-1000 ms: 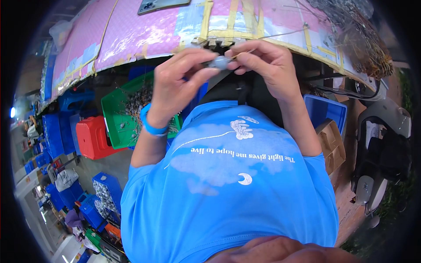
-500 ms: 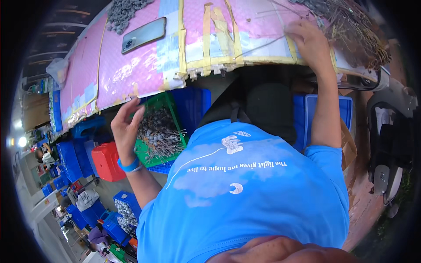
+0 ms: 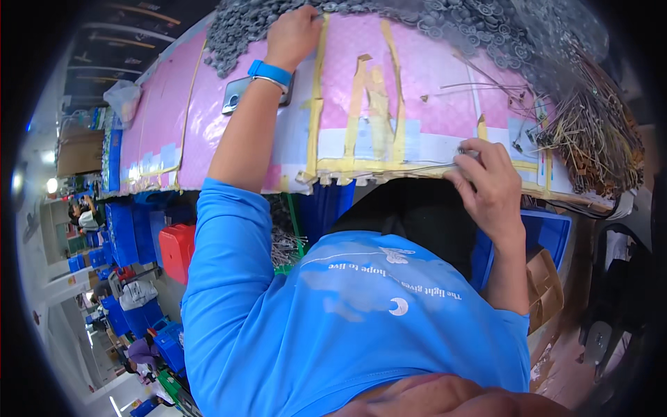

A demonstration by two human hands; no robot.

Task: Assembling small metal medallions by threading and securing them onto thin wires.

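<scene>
My right hand (image 3: 490,181) is at the table's near edge, its thumb and fingers pinching a thin wire stem (image 3: 410,169) that runs leftward along the edge. A small dark tip shows at the fingertips. My left hand (image 3: 295,33) reaches far across the table to the heap of small grey pieces (image 3: 240,35); its fingers are bent together, and what they hold is too small to make out. Under the left forearm lies a phone (image 3: 235,96), partly covered. On the right is a bundle of thin brown wire stems (image 3: 590,132), with a few loose stems (image 3: 486,83) beside it.
Grey ring-shaped pieces (image 3: 451,31) line the table's far side. Pink, taped sheeting covers the table (image 3: 438,111). Below its edge are a green crate (image 3: 297,222) of stems, largely behind my left arm, a red container (image 3: 177,250) and a blue bin (image 3: 549,229).
My left hand has gone from above the green crate to the grey heap at the far side. My right hand has come nearer, to the table edge, with the wire stem.
</scene>
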